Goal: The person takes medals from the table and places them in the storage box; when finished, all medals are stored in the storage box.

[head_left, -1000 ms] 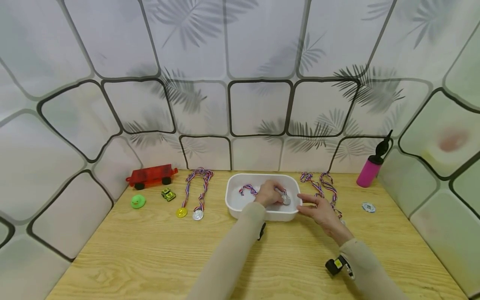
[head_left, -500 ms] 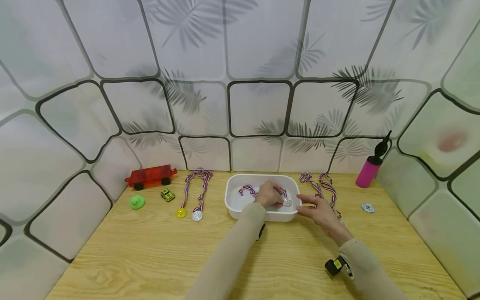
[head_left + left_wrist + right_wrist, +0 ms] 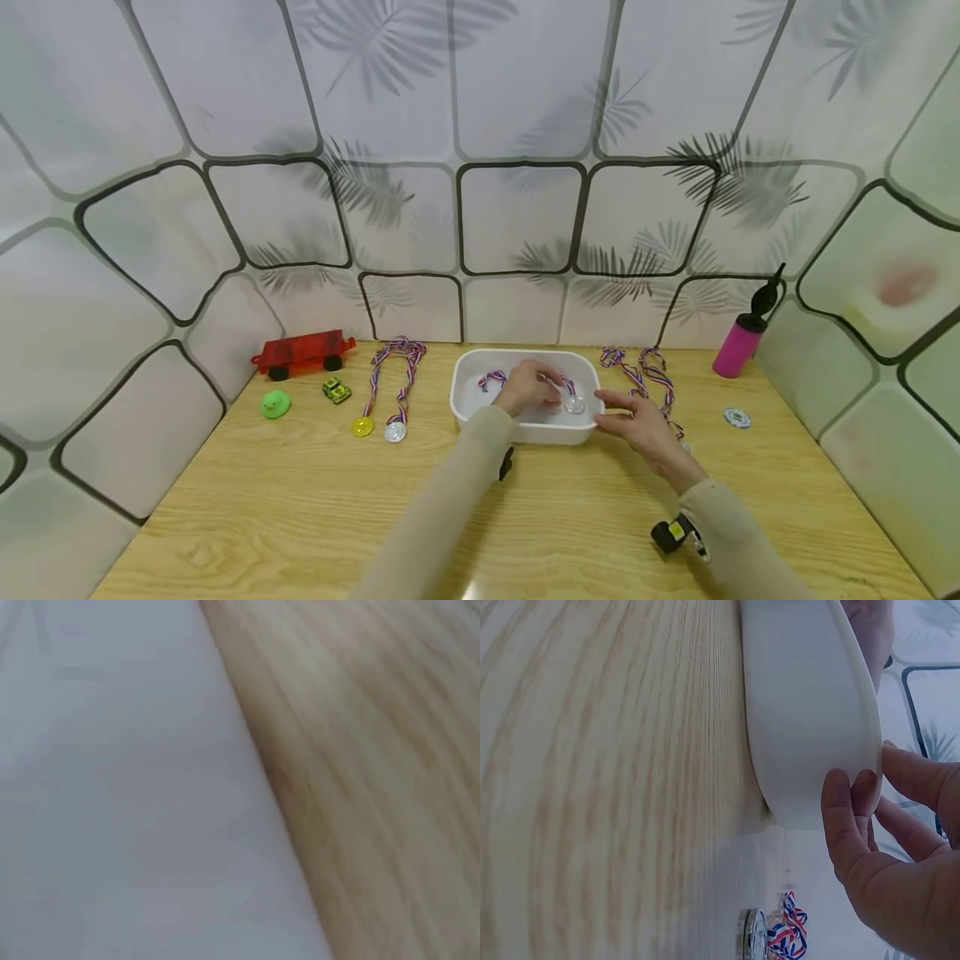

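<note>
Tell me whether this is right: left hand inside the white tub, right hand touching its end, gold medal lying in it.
The medal in the white tub is silver, not gold: see the head view. Left hand and right hand are as you say.

Before us we see a pale back wall [image 3: 517, 221], printed with rounded, stone-like shapes in grey and black outlines, and with grey feathery leaves [image 3: 375, 183]. The left wall [image 3: 105, 317] and the right wall [image 3: 885, 433] carry similar outlines; on the right one we notice a blurred reddish patch [image 3: 907, 282]. Below, we have a light wooden table [image 3: 285, 517] with visible grain and a small bright gleam [image 3: 470, 591].
</note>
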Demonstrator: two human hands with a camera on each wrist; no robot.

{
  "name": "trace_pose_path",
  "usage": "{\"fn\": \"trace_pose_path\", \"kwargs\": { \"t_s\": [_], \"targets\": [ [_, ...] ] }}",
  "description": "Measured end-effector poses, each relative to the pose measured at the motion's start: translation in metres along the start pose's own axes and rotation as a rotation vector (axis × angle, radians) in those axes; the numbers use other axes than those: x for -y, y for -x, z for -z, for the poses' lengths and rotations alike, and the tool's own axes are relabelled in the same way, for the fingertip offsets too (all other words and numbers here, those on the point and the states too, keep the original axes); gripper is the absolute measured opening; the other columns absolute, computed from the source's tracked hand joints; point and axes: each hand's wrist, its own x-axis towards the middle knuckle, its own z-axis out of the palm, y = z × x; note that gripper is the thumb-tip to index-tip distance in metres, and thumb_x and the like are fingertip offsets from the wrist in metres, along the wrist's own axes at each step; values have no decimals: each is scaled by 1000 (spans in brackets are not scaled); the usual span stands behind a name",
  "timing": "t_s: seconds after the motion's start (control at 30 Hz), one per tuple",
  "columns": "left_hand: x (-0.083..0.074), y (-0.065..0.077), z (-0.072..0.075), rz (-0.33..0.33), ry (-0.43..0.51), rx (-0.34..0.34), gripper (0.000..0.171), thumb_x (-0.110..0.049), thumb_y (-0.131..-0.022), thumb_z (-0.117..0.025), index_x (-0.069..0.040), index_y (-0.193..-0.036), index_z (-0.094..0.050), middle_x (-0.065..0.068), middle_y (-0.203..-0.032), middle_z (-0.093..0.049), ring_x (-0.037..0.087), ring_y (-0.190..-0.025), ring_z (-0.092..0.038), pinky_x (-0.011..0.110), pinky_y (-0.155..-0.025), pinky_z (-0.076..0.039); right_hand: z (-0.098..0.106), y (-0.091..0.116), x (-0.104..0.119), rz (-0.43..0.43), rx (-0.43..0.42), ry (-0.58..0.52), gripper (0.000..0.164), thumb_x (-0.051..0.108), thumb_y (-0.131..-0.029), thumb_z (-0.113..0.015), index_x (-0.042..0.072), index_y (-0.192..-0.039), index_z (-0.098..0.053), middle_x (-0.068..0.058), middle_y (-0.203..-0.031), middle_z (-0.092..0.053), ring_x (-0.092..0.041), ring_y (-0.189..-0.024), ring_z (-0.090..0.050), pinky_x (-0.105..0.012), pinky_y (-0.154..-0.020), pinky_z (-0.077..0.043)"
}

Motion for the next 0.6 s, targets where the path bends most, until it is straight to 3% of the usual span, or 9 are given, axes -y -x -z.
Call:
{"fn": "trace_pose_path", "kwargs": {
  "t_s": [0.23,0.43,0.6],
  "targets": [
    [1,13,27,-15,224,74,26,11,-83,-67,15,-109,-65,28,-92,-69,32,-77,-72,37,-71,-61,-1,0,3,-6,6,-3,55,8,-93,-66,-5,-142,-45,-32,-138,-48,-13,-99,-66,-21,-82,-54],
    [5,25,56,-17,218,71,28,1,-89,-67,12,-114,-63,27,-100,-70,20,-75,-70,33,-69,-60,0,1,4,-10,6,2,56,8,-94,-65,-5,-143,-43,-32,-139,-46,-14,-100,-66,-26,-86,-55],
    [14,40,80,-15,185,42,27,-5,-90,-68,7,-114,-65,27,-101,-71,20,-73,-70,27,-63,-56,-1,1,1,-26,15,-6,57,9,-94,-65,-5,-144,-43,-31,-140,-45,-13,-100,-65,-23,-86,-54]
  ]
}}
